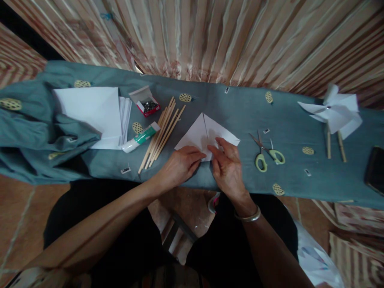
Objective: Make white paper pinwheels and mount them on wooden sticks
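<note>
A white square of paper (195,134) lies on the cloth as a diamond in front of me, with a slit running from its far corner toward the middle. My left hand (182,162) is closed at the paper's near left edge, thumb and fingers together on it. Over the near right part, my right hand (226,162) touches the sheet with bent fingers held apart. The hands cover the near edges. Scissors (262,150) with light green handles lie partly open to the right. Several wooden sticks (163,134) lie to the left.
Farther left are a glue tube (142,137), an open red box of small metal pieces (147,105) and a paper stack (90,112). At the right are a paper pinwheel (336,110), two sticks (341,146) and a dark object (375,170). A striped curtain (210,40) hangs behind.
</note>
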Demonstrator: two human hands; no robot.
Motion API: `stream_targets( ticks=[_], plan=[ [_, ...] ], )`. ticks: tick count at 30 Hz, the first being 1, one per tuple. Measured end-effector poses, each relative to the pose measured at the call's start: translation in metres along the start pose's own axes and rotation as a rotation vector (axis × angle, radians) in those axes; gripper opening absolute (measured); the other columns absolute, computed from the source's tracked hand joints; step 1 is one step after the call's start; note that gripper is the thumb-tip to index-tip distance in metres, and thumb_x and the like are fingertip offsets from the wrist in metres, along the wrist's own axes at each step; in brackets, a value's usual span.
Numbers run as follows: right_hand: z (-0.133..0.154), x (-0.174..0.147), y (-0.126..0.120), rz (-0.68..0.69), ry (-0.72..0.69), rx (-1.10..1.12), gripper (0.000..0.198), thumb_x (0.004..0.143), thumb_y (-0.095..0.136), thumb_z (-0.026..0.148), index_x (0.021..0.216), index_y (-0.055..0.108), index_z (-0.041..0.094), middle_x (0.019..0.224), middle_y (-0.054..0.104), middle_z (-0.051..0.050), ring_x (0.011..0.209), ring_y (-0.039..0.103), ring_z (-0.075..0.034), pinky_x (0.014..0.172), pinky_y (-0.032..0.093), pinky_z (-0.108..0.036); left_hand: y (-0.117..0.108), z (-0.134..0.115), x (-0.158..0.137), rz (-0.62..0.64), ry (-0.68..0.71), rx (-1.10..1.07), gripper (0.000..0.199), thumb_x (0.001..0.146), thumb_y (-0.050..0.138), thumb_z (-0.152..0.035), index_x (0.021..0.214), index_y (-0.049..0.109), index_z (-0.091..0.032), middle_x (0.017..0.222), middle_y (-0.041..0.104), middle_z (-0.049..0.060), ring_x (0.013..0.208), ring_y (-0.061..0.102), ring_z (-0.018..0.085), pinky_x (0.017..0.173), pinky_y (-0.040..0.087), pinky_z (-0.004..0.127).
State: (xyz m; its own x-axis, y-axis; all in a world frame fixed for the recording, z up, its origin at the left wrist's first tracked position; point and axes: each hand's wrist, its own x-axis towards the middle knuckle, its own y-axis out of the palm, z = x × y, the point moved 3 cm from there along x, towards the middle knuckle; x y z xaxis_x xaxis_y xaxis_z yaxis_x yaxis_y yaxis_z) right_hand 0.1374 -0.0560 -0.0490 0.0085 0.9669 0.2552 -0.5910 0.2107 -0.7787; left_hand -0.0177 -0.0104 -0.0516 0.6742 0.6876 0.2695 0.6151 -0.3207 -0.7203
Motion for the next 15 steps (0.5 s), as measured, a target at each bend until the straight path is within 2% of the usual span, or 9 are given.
stream_targets(
  ticks=[5,11,15],
  plan=[
    [0.001,0.001,0.006,0.018,-0.036,-0.028,0.040,0.090,0.042,0.013,0.121,0.062,0.029,0.141,0.051,-0.006,0.133,0.043,-0.028,0.110,0.039,-0.052,0.000,0.000,-0.001,0.010,-0.003,0.000,0.024,0.091,0.051,-0.014,0.106,0.069,-0.015,0.100,0.070,0.009,0.094,0.067,0.019,0.084,0.057,0.035],
    [0.001,-0.001,0.014,0.029,-0.083,-0.090,0.041,0.088,0.041,0.010,0.122,0.059,0.021,0.144,0.048,-0.011,0.135,0.040,-0.030,0.107,0.040,-0.053,0.000,-0.006,0.000,0.079,-0.013,0.049,0.022,0.093,0.048,-0.018,0.103,0.067,-0.013,0.102,0.065,0.010,0.093,0.064,0.019,0.083,0.056,0.033],
    [0.001,0.000,0.017,0.010,-0.064,-0.084,0.042,0.086,0.040,0.008,0.121,0.059,0.023,0.141,0.051,-0.009,0.133,0.043,-0.028,0.107,0.041,-0.052,0.002,-0.009,0.001,0.110,0.016,0.106,0.021,0.093,0.048,-0.018,0.101,0.066,-0.011,0.104,0.062,0.011,0.093,0.062,0.019,0.082,0.056,0.034]
  ],
)
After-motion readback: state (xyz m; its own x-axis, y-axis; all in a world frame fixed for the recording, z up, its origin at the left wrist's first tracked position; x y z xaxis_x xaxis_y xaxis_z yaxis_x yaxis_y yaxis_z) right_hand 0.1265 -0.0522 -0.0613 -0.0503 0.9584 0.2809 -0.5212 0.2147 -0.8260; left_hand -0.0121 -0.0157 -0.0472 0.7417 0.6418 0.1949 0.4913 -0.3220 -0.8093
